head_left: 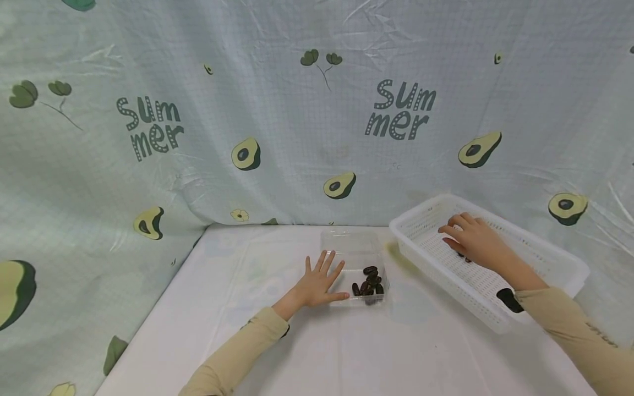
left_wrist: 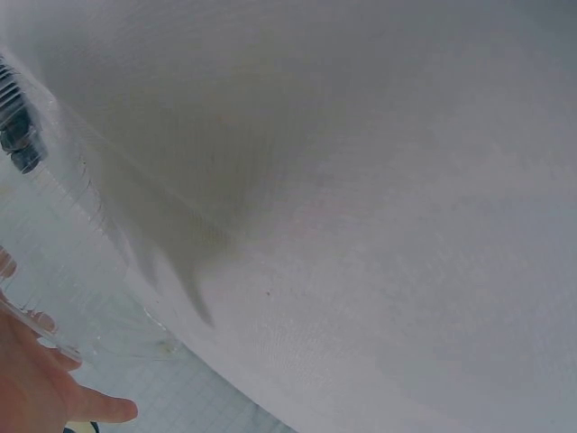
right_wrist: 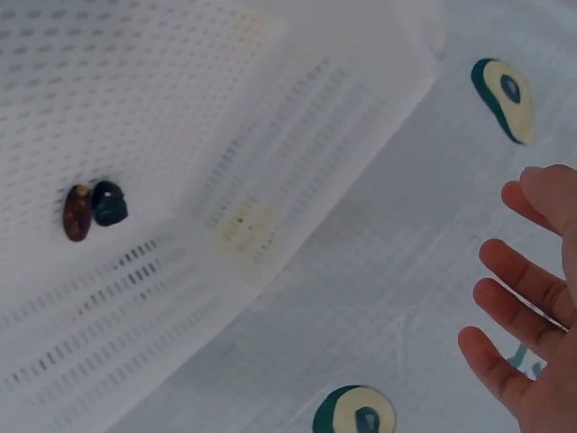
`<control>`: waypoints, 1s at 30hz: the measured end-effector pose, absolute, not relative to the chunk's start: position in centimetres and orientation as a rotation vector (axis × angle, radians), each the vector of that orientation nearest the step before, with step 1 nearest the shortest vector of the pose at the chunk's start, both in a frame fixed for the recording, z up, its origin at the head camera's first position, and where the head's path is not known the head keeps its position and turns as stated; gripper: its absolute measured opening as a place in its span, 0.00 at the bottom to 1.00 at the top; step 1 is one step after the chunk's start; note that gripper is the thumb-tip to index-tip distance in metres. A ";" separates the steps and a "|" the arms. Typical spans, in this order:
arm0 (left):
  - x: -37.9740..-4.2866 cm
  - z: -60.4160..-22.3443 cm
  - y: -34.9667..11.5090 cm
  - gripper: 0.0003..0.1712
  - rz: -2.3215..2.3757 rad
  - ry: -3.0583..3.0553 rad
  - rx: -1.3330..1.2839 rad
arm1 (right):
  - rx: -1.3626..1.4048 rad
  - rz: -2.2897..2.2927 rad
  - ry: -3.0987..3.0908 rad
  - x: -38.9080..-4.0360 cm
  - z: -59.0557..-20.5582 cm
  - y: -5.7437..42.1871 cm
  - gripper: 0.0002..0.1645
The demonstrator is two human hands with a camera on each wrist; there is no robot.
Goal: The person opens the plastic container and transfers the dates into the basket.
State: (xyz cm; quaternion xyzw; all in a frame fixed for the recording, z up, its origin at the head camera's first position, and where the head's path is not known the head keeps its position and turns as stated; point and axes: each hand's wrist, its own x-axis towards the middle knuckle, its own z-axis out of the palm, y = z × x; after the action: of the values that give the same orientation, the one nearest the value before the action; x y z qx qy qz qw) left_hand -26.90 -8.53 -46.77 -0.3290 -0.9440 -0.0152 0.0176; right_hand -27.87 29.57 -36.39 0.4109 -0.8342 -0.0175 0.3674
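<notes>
My left hand (head_left: 314,286), fingers spread wide, is at the left side of a clear plastic box (head_left: 347,276) whose lid (head_left: 349,242) stands back. Several dark brown dates (head_left: 370,281) lie in the right part of that box. Over a white perforated basket (head_left: 421,239), my right hand (head_left: 475,242) hovers with loosely bent fingers and nothing between them. Two dates show on the basket floor in the right wrist view, a reddish-brown one (right_wrist: 77,213) beside a darker one (right_wrist: 109,204). In the left wrist view, the left hand (left_wrist: 36,379) is seen partly through clear plastic.
A white cloth covers the table (head_left: 396,352). Behind it hangs a pale curtain (head_left: 287,110) printed with avocados and lettering. The basket stands at the right, angled, to the right of the clear box.
</notes>
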 end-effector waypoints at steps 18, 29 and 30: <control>-26.6 -46.5 -8.6 0.54 -0.017 -2.957 -1.006 | 1.184 -0.140 -2.169 -26.9 -38.6 22.2 0.19; -26.6 -46.6 -8.6 0.54 0.016 -2.959 -0.986 | 1.296 -0.150 -2.154 -27.2 -42.0 18.2 0.18; -26.6 -46.6 -8.6 0.54 0.027 -2.962 -0.980 | 1.306 -0.164 -2.159 -27.2 -42.3 17.9 0.18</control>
State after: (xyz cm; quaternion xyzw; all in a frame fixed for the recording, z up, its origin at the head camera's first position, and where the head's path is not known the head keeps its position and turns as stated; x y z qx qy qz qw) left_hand -26.60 -8.59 -46.65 -0.3140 -0.9493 0.0086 0.0105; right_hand -27.21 17.88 -42.30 0.4926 -0.8139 -0.0618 0.3017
